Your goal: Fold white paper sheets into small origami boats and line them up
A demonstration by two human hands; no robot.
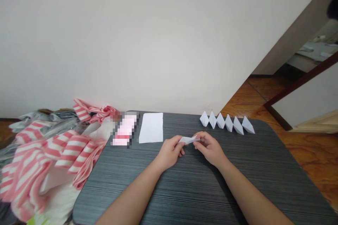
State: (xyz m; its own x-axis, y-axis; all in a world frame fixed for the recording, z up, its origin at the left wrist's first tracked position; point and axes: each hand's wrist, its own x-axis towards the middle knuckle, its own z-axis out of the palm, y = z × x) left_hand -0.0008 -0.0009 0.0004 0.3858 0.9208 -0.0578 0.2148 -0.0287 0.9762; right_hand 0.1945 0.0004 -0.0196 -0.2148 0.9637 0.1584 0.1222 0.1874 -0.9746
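Note:
Between my two hands is a small folded white paper boat (pixel 188 140), held a little above the dark table. My left hand (pixel 171 150) pinches its left end with thumb and fingers. At the right end, my right hand (pixel 208 146) grips it the same way, its fingertips partly covering the paper. Beyond my right hand, several finished paper boats (pixel 229 123) stand in a row near the table's back edge. A stack of white paper sheets (pixel 151 127) lies flat to the left of my left hand.
The dark wood-grain table (pixel 182 189) stands against a pale wall (pixel 158 42). A pixelated pink and white item (pixel 125 128) lies at its back left. Red-and-white striped cloth (pixel 71 151) is heaped beside the table on the left. Wooden floor (pixel 303 147) and a doorway are on the right.

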